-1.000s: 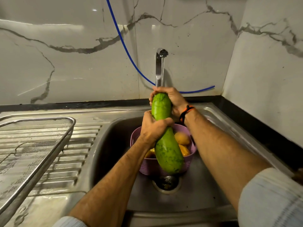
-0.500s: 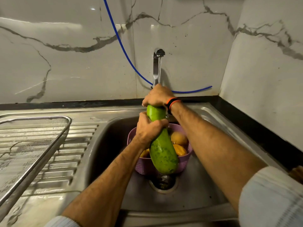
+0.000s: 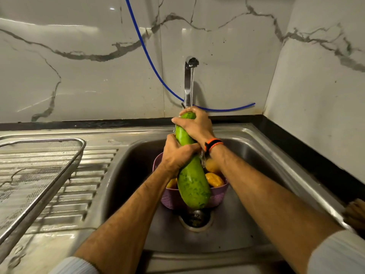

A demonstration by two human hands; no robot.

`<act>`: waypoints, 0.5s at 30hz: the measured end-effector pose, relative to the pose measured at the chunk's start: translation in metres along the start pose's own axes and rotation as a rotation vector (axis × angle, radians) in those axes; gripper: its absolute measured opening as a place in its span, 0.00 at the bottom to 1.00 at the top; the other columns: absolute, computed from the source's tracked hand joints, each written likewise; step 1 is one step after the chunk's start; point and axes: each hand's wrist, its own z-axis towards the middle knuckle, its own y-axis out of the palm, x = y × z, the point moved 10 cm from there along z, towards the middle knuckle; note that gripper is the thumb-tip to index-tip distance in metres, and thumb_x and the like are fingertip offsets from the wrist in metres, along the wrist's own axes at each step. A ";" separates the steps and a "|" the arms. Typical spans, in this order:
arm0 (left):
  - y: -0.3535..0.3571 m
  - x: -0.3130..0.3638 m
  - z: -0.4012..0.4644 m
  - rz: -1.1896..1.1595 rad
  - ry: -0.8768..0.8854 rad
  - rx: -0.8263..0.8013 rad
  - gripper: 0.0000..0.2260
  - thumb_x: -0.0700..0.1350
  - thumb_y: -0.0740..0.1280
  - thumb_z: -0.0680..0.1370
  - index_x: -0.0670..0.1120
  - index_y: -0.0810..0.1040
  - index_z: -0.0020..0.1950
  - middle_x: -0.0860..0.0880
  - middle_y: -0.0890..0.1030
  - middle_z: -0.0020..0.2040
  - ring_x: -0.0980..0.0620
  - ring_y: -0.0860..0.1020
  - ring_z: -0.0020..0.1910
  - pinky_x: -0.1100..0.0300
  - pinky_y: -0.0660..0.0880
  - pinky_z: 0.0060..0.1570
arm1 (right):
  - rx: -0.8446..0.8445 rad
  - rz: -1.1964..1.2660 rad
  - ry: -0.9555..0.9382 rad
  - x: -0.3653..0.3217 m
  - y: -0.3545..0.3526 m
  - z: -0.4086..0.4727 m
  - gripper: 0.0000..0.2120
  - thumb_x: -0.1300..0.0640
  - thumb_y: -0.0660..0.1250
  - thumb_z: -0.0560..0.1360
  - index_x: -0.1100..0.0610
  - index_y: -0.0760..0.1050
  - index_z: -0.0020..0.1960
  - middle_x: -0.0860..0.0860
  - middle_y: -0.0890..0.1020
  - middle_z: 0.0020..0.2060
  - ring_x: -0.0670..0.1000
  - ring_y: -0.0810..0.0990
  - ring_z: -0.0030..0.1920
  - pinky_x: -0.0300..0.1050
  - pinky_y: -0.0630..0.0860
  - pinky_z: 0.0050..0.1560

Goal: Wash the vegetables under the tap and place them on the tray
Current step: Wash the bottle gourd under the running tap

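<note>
Both hands clamp the bottle gourd [image 3: 192, 180]: left hand [image 3: 177, 155] wrapped at its middle, right hand [image 3: 197, 125] curled over its top end | gourd at frame centre, above purple basket [image 3: 171, 200] in sink [image 3: 256, 155] | under running tap [image 3: 189, 80] | judged heavy, stiff, wet and slippery; hold two-handed near the middle | mesh tray [image 3: 75, 161] at left.

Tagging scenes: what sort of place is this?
Most likely a home kitchen: a steel sink with a ribbed draining board, a running tap against a marble-look wall, and a gourd being washed.
</note>
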 end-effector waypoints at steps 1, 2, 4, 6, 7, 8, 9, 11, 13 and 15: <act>0.000 0.000 0.001 0.010 0.005 0.000 0.34 0.44 0.76 0.56 0.45 0.68 0.59 0.42 0.81 0.52 0.44 0.84 0.46 0.43 0.83 0.45 | 0.008 -0.132 -0.022 -0.008 -0.001 0.001 0.12 0.52 0.77 0.68 0.54 0.80 0.49 0.46 0.78 0.44 0.46 0.76 0.44 0.38 0.73 0.40; 0.001 0.000 0.002 0.022 0.008 0.000 0.33 0.44 0.76 0.56 0.45 0.69 0.58 0.41 0.81 0.53 0.44 0.84 0.46 0.42 0.83 0.45 | -0.001 -0.241 -0.034 -0.013 0.001 0.005 0.10 0.53 0.77 0.69 0.55 0.80 0.47 0.46 0.77 0.41 0.45 0.74 0.41 0.37 0.72 0.39; 0.002 -0.001 0.003 0.019 0.004 -0.004 0.31 0.42 0.77 0.58 0.45 0.68 0.58 0.41 0.81 0.53 0.45 0.84 0.45 0.43 0.83 0.45 | -0.056 -0.416 -0.034 -0.020 0.008 0.015 0.09 0.53 0.75 0.70 0.57 0.80 0.45 0.47 0.78 0.37 0.45 0.74 0.36 0.38 0.70 0.33; 0.002 -0.002 0.002 0.007 -0.011 -0.010 0.30 0.42 0.77 0.60 0.46 0.68 0.58 0.41 0.80 0.53 0.45 0.84 0.45 0.44 0.83 0.44 | -0.137 -0.552 0.009 -0.021 0.014 0.024 0.12 0.50 0.75 0.68 0.57 0.80 0.45 0.49 0.79 0.37 0.47 0.76 0.36 0.39 0.68 0.30; 0.002 -0.003 0.001 -0.001 -0.017 -0.017 0.30 0.42 0.77 0.61 0.46 0.68 0.59 0.41 0.80 0.54 0.45 0.84 0.45 0.45 0.83 0.43 | -0.191 -0.592 0.040 -0.019 0.016 0.028 0.14 0.49 0.76 0.67 0.57 0.79 0.45 0.50 0.80 0.38 0.49 0.77 0.37 0.39 0.68 0.30; 0.004 -0.003 0.000 -0.011 -0.023 -0.031 0.30 0.41 0.77 0.62 0.45 0.68 0.60 0.40 0.79 0.54 0.46 0.83 0.44 0.47 0.83 0.42 | -0.263 -0.572 0.072 -0.016 0.017 0.031 0.14 0.49 0.76 0.66 0.57 0.79 0.45 0.51 0.80 0.39 0.49 0.77 0.38 0.40 0.71 0.32; 0.004 -0.003 0.000 -0.011 -0.022 -0.040 0.31 0.40 0.77 0.63 0.44 0.68 0.62 0.40 0.79 0.54 0.46 0.83 0.44 0.50 0.83 0.40 | -0.357 -0.476 0.111 -0.012 0.020 0.031 0.13 0.49 0.77 0.66 0.56 0.79 0.43 0.51 0.81 0.40 0.50 0.78 0.39 0.42 0.75 0.35; 0.006 -0.003 -0.001 -0.006 -0.020 -0.057 0.30 0.38 0.77 0.65 0.42 0.67 0.63 0.40 0.79 0.53 0.47 0.82 0.42 0.53 0.81 0.37 | -0.576 -0.131 0.178 -0.004 0.027 0.022 0.09 0.52 0.76 0.68 0.57 0.80 0.39 0.53 0.83 0.39 0.51 0.81 0.40 0.46 0.80 0.42; 0.009 -0.002 -0.001 -0.016 -0.023 -0.077 0.29 0.36 0.76 0.66 0.41 0.68 0.63 0.41 0.79 0.51 0.48 0.81 0.38 0.56 0.79 0.32 | -0.669 0.307 0.220 -0.002 0.031 0.013 0.08 0.57 0.72 0.72 0.60 0.78 0.38 0.54 0.82 0.36 0.50 0.80 0.37 0.44 0.80 0.42; 0.014 -0.001 -0.001 -0.034 -0.032 -0.094 0.29 0.36 0.77 0.65 0.40 0.69 0.63 0.40 0.80 0.50 0.48 0.82 0.36 0.56 0.79 0.31 | -0.579 0.684 0.259 0.008 0.028 0.011 0.08 0.57 0.70 0.73 0.61 0.77 0.39 0.55 0.80 0.35 0.51 0.79 0.36 0.44 0.79 0.43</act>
